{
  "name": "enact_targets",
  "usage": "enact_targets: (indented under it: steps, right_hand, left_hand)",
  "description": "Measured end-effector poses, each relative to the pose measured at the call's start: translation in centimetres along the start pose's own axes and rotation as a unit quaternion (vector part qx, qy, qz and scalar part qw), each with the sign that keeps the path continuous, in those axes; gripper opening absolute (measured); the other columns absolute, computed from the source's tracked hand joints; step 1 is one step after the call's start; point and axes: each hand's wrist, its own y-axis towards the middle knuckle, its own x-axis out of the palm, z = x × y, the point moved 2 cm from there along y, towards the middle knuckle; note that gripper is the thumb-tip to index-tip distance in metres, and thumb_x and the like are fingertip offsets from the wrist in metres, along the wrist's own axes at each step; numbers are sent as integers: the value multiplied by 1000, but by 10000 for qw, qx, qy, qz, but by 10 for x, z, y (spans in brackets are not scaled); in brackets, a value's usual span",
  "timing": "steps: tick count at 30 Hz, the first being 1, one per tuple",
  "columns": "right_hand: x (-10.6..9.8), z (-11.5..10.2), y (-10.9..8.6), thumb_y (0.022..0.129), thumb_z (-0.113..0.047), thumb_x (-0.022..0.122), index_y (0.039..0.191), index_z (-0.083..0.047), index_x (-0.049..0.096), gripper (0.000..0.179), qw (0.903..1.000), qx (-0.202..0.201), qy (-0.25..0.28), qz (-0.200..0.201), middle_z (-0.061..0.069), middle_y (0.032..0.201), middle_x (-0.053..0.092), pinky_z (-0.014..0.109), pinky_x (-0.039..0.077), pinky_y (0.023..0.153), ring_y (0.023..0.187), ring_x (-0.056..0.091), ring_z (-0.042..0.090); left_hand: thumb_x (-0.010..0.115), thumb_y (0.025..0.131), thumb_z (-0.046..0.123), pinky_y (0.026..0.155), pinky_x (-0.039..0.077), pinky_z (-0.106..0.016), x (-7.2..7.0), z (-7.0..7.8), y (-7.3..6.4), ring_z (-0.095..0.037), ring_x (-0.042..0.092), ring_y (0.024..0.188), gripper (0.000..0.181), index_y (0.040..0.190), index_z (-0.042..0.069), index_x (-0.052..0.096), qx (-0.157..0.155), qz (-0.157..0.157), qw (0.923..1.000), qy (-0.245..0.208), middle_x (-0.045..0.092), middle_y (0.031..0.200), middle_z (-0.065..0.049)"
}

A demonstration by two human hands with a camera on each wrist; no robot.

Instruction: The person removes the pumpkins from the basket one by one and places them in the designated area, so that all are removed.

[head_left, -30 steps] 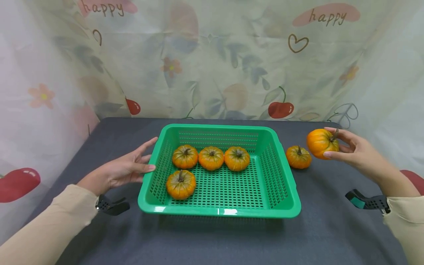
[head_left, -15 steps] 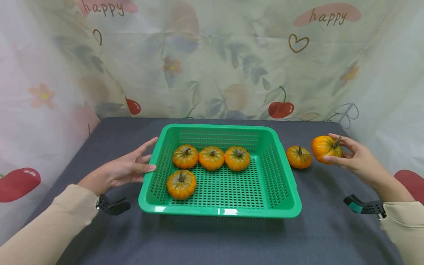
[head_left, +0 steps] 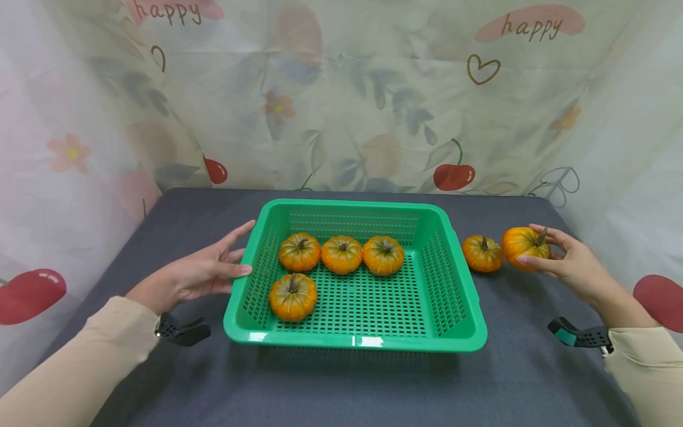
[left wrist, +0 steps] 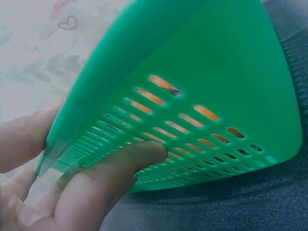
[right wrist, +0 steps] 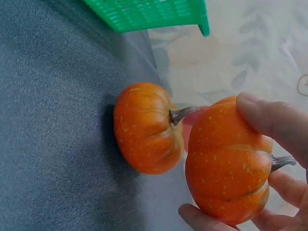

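Observation:
My right hand grips a small orange pumpkin with thumb and fingers around its sides; its stem tilts toward the palm. Low over the table, it hangs beside another pumpkin that sits by the basket's right side. Whether it touches the table I cannot tell. At the green plastic basket, my left hand holds the left rim. The left wrist view shows its thumb at the rim and other fingers against the slotted outer wall. Several pumpkins lie inside, three in the back row and one front left.
A dark grey cloth covers the table. Behind it and at both sides hangs a printed curtain. The basket's raised walls stand between the inner pumpkins and the two on the right.
My right hand has brought its pumpkin down toward the table, close beside the one right of the basket. The left hand and the basket have stayed put.

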Motion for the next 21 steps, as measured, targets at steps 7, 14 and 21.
enact_targets:
  steps: [7,14,21]
  right_hand:
    - [2,8,5,95,-30,63,155,-7,18,79,9999,143,-74,-6,33,151,12,14,54,74,97,43,-3]
    - [3,13,10,94,-34,63,154,-3,15,83,9993,320,-208,-56,37,152,10,18,55,74,122,34,42]
    - [2,17,14,94,-36,63,154,0,13,86,9987,453,-188,-107,39,152,8,18,54,73,129,27,50]
  left_hand:
    - [57,95,-1,92,51,-55,0,1,0,-31,62,115,100,152,44,-11,-12,-1,10000,-6,1,162,-18]
    - [57,95,-1,92,51,-55,1,1,-1,-32,62,115,100,152,44,-11,-26,3,10000,-4,2,162,-17]
    - [56,95,-2,92,51,-55,0,0,0,-32,61,116,99,152,43,-11,-7,-39,10000,-4,1,162,-17]
